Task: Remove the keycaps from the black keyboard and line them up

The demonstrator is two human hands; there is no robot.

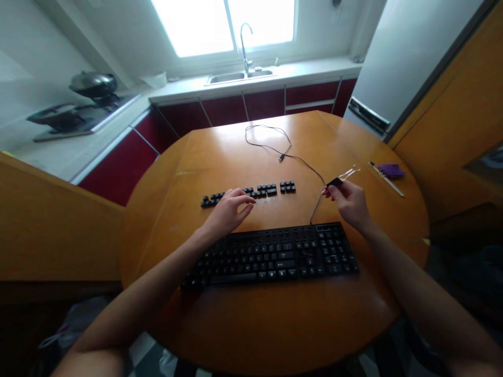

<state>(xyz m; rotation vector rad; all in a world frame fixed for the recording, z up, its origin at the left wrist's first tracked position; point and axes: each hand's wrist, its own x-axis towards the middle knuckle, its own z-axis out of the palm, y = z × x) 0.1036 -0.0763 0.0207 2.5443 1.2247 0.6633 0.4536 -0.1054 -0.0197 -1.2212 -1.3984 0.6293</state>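
Observation:
A black keyboard (275,256) lies on the wooden table in front of me, and its back row looks bare of caps. Behind it, loose black keycaps (267,189) are laid out in two rows. My left hand (230,212) hovers over the left part of these rows, thumb and fingers apart, with nothing visible in it; it hides some caps. My right hand (351,203) is raised beyond the keyboard's right back corner. Its thumb and fingers pinch the black handle of a keycap puller (335,181), whose thin wire prongs point away to the right.
The keyboard's cable (304,162) loops across the back of the round table (220,152). A thin white brush (387,179) lies at the right beside a purple item (391,170). Beyond stand a sink (228,77), a stove (94,112) and a fridge (408,63).

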